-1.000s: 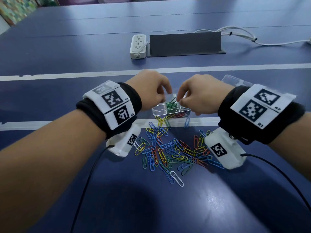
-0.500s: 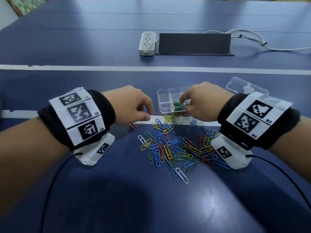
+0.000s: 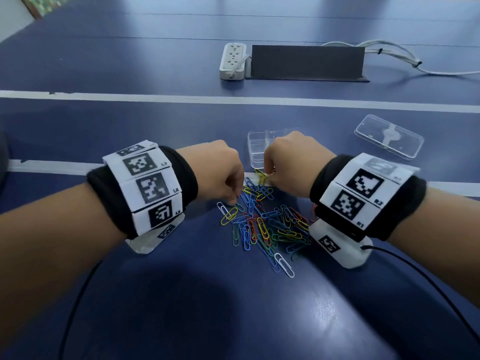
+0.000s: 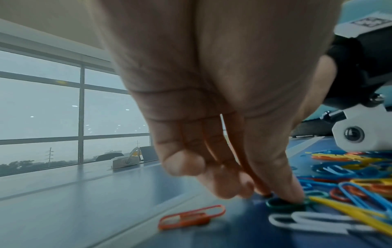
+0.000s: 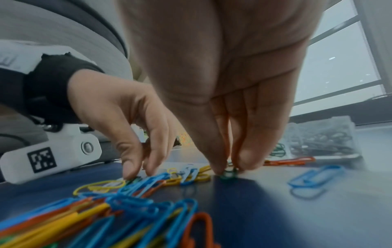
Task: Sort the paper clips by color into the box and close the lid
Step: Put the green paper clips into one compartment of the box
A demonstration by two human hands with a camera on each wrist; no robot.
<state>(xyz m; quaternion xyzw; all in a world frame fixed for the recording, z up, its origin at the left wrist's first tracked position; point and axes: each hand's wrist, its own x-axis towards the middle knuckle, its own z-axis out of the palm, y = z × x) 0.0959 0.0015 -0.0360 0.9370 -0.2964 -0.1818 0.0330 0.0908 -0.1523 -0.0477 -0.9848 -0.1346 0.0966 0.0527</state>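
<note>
A heap of coloured paper clips (image 3: 265, 224) lies on the blue table, in front of the clear divided box (image 3: 255, 149). In the right wrist view the box (image 5: 322, 137) holds green clips. My left hand (image 3: 235, 202) reaches down at the heap's left edge. Its thumb and forefinger (image 4: 282, 198) pinch a green clip (image 4: 275, 205) that lies flat on the table. My right hand (image 3: 270, 174) is at the heap's far edge, just before the box. Its fingertips (image 5: 229, 169) pinch another green clip (image 5: 228, 174) against the table. The box's clear lid (image 3: 389, 139) lies apart to the right.
A white power strip (image 3: 233, 61) and a dark upright panel (image 3: 306, 62) stand at the back, with cables (image 3: 389, 50) trailing right. Stray clips lie loose: an orange one (image 4: 191, 217) left of the heap, an orange one (image 5: 288, 162) and a blue one (image 5: 314, 176) near the box.
My right hand has come back from over the box down to the table in front of it. My left hand has moved right, onto the heap's left edge.
</note>
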